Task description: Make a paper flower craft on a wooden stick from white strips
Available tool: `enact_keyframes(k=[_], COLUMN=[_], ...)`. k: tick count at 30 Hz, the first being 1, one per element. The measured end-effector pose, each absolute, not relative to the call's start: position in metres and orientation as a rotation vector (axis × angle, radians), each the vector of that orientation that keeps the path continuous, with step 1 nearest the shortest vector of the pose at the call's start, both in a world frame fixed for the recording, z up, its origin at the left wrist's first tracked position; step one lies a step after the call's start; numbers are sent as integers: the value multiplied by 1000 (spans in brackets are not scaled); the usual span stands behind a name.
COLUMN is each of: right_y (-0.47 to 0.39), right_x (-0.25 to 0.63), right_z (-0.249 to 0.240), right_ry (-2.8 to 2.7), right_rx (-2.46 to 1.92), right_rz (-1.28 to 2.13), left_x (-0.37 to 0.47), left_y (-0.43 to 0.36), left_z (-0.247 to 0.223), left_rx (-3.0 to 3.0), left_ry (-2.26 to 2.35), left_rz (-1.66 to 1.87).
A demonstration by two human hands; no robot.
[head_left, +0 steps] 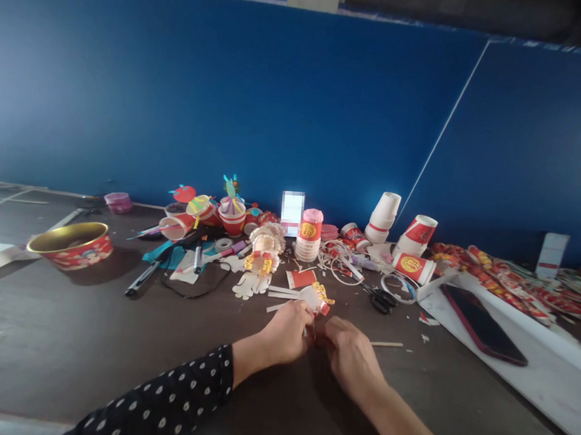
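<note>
My left hand (291, 329) is closed on a white paper-cup cutout (310, 297) with a yellow and red patterned edge. Long white paper strips (282, 295) stick out from it to the left. Close by on the right, my right hand (351, 356) has its fingers bent together, and what they pinch is hidden. A thin wooden stick (386, 344) lies beside the right hand. Just beyond the hands are a red paper piece (301, 278) and a curled white paper figure (263, 258) with yellow and red parts.
Black scissors (382, 300) and a roll of white tape (399, 287) lie to the right. A phone (483, 323) rests in a white tray (546, 384). Paper cups (384, 216) stand along the blue wall. On the left are a red bowl (75, 247) and a utility knife (144, 275).
</note>
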State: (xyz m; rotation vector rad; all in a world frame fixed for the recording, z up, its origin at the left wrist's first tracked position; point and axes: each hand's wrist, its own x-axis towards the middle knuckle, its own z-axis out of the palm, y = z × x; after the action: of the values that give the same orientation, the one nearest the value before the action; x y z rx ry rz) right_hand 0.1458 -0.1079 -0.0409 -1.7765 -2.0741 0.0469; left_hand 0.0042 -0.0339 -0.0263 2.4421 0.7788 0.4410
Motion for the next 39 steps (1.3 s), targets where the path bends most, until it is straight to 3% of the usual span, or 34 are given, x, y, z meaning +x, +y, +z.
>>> enact_keyframes(k=[5,23,39], right_y=[-121,-123,-122], right_x=[140,133,124], right_z=[-47,-53,-39], right_ry=[-2173,-2310,-2307], right_rx=[-1802,-1763,-1976], right_rz=[-193,-495,-457], left_x=[7,0,2], left_y=[-35,-31,-25], left_z=[-28,-19,-24], left_rx=[2511,2374,2324], left_ry=[812,892,968], left_rz=[436,457,573])
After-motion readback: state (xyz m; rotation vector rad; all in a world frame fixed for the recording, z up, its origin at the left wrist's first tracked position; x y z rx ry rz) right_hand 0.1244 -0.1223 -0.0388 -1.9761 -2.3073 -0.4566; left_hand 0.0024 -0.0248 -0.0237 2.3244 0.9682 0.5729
